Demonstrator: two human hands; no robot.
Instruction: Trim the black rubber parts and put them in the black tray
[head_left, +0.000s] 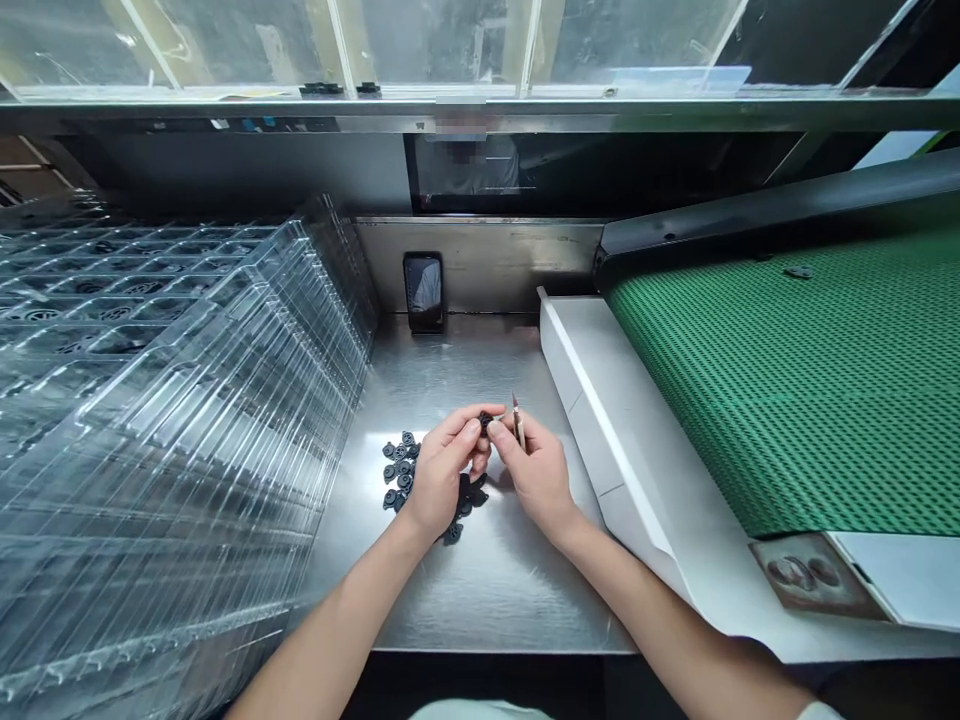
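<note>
Left hand: my fingers pinched on small black moulded part. Right hand: fingers closed around slim pointed tool, tip up, just beside part. Loose black parts heaped on steel counter, beside and below hands. Beyond: clear stacked trays left; white ledge, green belt right; phone farthest. Likely risks: tool tip slipping onto my fingers; loosened pinch dropping part into heap.
</note>
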